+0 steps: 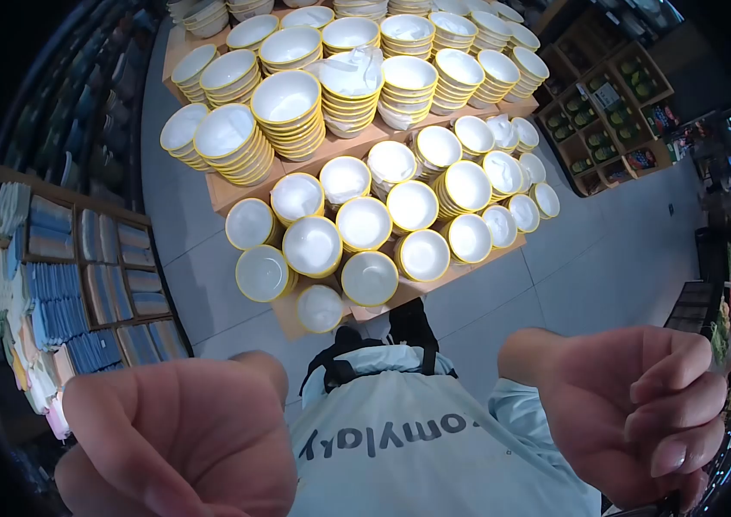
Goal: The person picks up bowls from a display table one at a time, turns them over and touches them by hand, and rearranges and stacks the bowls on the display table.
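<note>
Many stacked bowls (370, 277) stand ahead, well apart from my folded right hand (628, 409) and curled left hand (184, 439), its grip unclear.

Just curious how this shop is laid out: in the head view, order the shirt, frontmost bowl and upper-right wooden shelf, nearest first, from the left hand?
From the left hand:
1. Shirt, just to its right.
2. Frontmost bowl, ahead, past the shirt.
3. Wooden shelf, farther ahead, far right.

Yellow-rimmed white bowls (364, 222), apparently nested, in stacks.
</note>
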Tool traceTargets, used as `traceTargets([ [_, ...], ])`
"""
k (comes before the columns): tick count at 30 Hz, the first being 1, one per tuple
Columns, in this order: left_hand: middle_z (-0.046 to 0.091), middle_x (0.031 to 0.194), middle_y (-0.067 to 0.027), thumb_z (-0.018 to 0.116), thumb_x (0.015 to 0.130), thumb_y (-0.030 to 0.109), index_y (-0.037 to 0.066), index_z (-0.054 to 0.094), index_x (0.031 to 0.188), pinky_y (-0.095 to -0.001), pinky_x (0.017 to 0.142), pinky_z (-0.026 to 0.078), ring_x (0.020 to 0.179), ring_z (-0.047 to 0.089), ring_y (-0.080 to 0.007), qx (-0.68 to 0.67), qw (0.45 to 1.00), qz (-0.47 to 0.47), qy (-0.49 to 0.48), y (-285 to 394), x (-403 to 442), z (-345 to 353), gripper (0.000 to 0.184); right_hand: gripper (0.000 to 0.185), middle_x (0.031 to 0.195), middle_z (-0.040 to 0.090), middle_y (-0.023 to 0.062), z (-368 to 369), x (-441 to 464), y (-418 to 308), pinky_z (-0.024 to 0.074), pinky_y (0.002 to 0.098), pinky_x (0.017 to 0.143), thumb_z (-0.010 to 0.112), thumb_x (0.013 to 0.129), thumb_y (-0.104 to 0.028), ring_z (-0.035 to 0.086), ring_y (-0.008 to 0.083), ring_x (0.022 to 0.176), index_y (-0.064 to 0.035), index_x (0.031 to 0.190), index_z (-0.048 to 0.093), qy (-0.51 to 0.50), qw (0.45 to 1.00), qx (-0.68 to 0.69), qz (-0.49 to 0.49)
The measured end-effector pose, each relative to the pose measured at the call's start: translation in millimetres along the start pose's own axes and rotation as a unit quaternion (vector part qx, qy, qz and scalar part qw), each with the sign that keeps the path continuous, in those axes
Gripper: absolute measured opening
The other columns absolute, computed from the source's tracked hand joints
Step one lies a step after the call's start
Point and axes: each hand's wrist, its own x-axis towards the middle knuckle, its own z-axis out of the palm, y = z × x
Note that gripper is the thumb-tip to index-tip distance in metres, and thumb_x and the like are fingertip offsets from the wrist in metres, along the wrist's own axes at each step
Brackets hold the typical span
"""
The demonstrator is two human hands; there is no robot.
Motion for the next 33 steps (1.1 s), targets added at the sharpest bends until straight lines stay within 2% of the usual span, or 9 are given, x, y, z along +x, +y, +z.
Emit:
traceTargets([
  [4, 0.05, 0.084, 0.0135, 0.053, 0.105, 0.02, 0.025, 0.062, 0.126, -0.0241, 0.081, 0.044, 0.071, 0.047, -0.0026, -0.539, 0.81, 0.186, 0.139, -41, -18, 75, 0.023, 0.038, 0.08, 0.056, -0.002, -33, 23, 18, 0.0457, 0.0284, 0.067, 0.034, 0.109, -0.04, 0.051, 0.0103, 0.067, -0.012, 0.099, 0.057, -0.076, 0.994, 0.026, -0.079],
  [6, 0.05, 0.081, 0.013, 0.055, 0.104, 0.017, 0.022, 0.065, 0.117, -0.0239, 0.082, 0.045, 0.071, 0.048, -0.0022, -0.537, 0.817, 0.162, 0.136, -28, -24, 58, 0.017, 0.04, 0.076, 0.055, -0.0021, -43, 23, 25, 0.0451, 0.0261, 0.066, 0.034, 0.109, -0.04, 0.049, 0.0095, 0.065, -0.0117, 0.094, 0.058, -0.079, 0.993, 0.03, -0.084],
  [7, 0.05, 0.08, 0.0126, 0.057, 0.103, 0.015, 0.02, 0.063, 0.108, -0.0235, 0.083, 0.046, 0.072, 0.05, -0.0017, -0.233, 0.972, 0.039, -0.017, -2, -21, 25, 0.01, 0.042, 0.073, 0.055, -0.0022, -46, 19, 28, 0.0447, 0.0248, 0.065, 0.034, 0.109, -0.041, 0.048, 0.0092, 0.064, -0.0117, 0.091, 0.058, -0.048, 0.994, 0.036, -0.088],
  [9, 0.051, 0.079, 0.0123, 0.058, 0.101, 0.012, 0.018, 0.061, 0.099, -0.0232, 0.085, 0.047, 0.073, 0.052, -0.0013, 0.104, 0.974, -0.1, -0.176, 10, -10, -14, 0.006, 0.044, 0.071, 0.054, -0.0022, -51, 12, 23, 0.0443, 0.0235, 0.065, 0.034, 0.109, -0.041, 0.048, 0.009, 0.062, -0.0117, 0.088, 0.058, -0.014, 0.996, 0.037, -0.085],
  [12, 0.051, 0.076, 0.0125, 0.059, 0.1, 0.008, 0.016, 0.051, 0.085, -0.0226, 0.086, 0.048, 0.073, 0.053, -0.0004, -0.124, 0.944, -0.128, -0.279, -19, -5, -9, 0.019, 0.045, 0.068, 0.053, -0.0019, -60, 22, 14, 0.0446, 0.0223, 0.065, 0.038, 0.109, -0.039, 0.046, 0.0088, 0.06, -0.0117, 0.078, 0.057, 0.019, 0.996, -0.09, -0.01],
  [16, 0.044, 0.076, 0.0028, 0.05, 0.099, 0.016, 0.013, 0.051, 0.085, -0.034, 0.081, 0.036, 0.071, 0.044, -0.0108, 0.162, 0.986, 0.023, 0.001, -56, -64, 80, 0.014, 0.037, 0.088, 0.059, -0.0006, -97, 29, 57, 0.042, 0.0271, 0.07, 0.044, 0.106, -0.043, 0.046, 0.0086, 0.068, -0.0123, 0.09, 0.057, 0.07, 0.976, 0.05, -0.201],
  [18, 0.044, 0.081, 0.002, 0.051, 0.102, 0.019, 0.013, 0.047, 0.087, -0.0327, 0.077, 0.038, 0.067, 0.043, -0.0116, -0.059, 0.96, -0.274, -0.006, -43, -87, 86, 0.016, 0.034, 0.092, 0.058, 0.0026, -117, 27, 78, 0.0409, 0.0285, 0.068, 0.043, 0.106, -0.04, 0.046, 0.0108, 0.067, -0.0081, 0.102, 0.055, 0.076, 0.972, -0.005, -0.22],
  [24, 0.059, 0.112, -0.0195, 0.042, 0.105, 0.052, -0.006, 0.06, 0.114, -0.0406, 0.087, 0.048, 0.097, 0.057, -0.0276, -0.523, 0.597, -0.585, -0.166, -45, -174, 157, 0.062, 0.02, 0.093, 0.063, 0.0161, -215, -57, 200, 0.0511, 0.031, 0.065, 0.051, 0.103, -0.011, 0.059, 0.0179, 0.07, 0.0038, 0.116, 0.054, 0.051, 0.983, -0.147, 0.099],
  [33, 0.063, 0.103, -0.0186, 0.068, 0.096, 0.029, -0.01, 0.068, 0.101, -0.0344, 0.077, 0.046, 0.09, 0.058, -0.027, -0.538, 0.696, -0.474, 0.038, -64, -226, 282, 0.039, 0.009, 0.083, 0.066, 0.0093, -335, -152, 299, 0.0496, 0.0296, 0.065, 0.063, 0.097, -0.007, 0.06, 0.015, 0.069, 0.0021, 0.099, 0.065, -0.148, 0.881, -0.209, 0.397],
])
